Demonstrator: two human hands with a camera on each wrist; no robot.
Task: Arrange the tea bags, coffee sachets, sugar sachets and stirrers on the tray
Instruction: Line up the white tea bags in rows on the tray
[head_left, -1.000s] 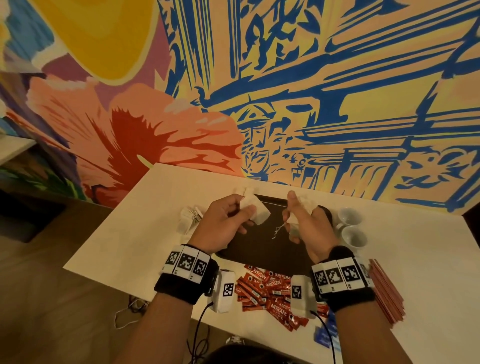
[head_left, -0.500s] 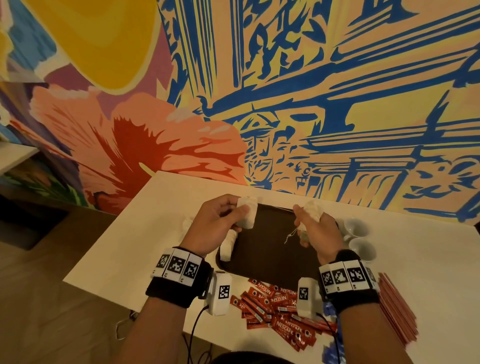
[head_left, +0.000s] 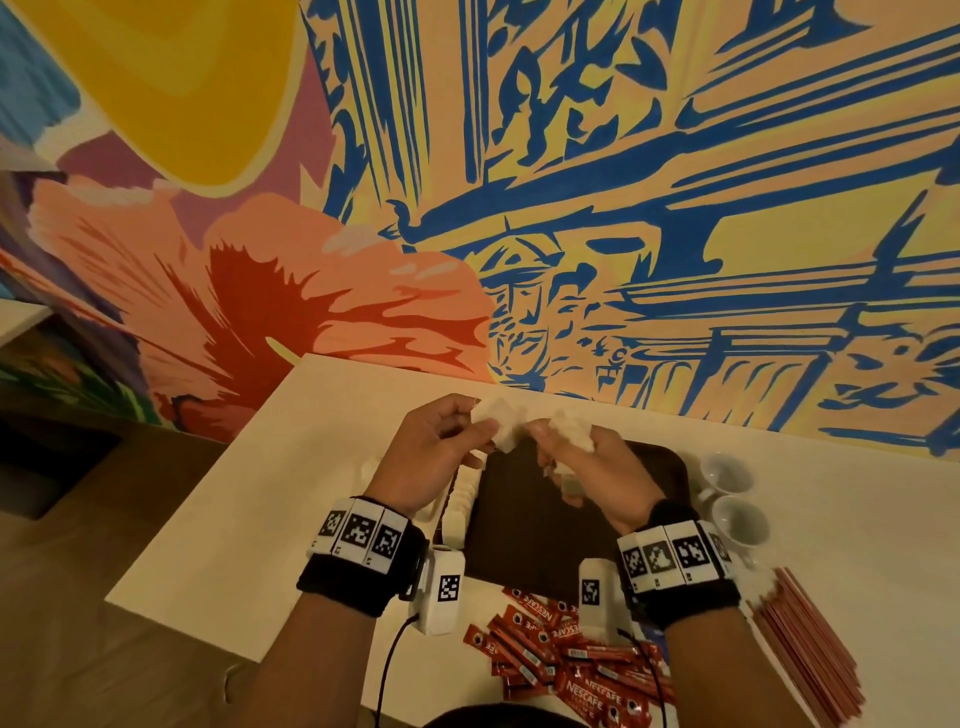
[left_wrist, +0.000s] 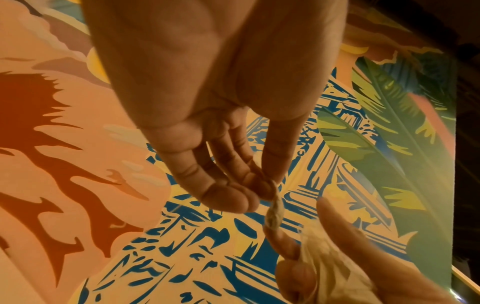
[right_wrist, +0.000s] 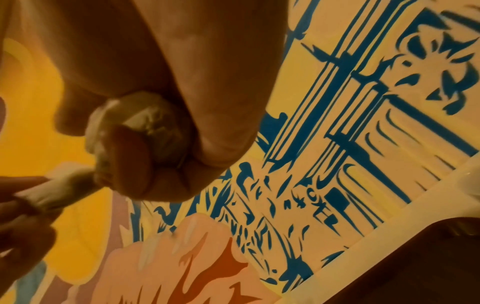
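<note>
Both hands are up over the tray's far edge. From the head camera I see my left hand pinching a white tea bag and my right hand closed round a bunch of tea bags. Only the left wrist camera shows thumb and fingertips nipping one corner of that bag; the right wrist camera shows the bunch buried in a tight fist. More white bags, I think, lie in a row along the tray's left edge. Red coffee sachets lie heaped at the table's near edge, stirrers near its right end, two cups beside the tray.
</note>
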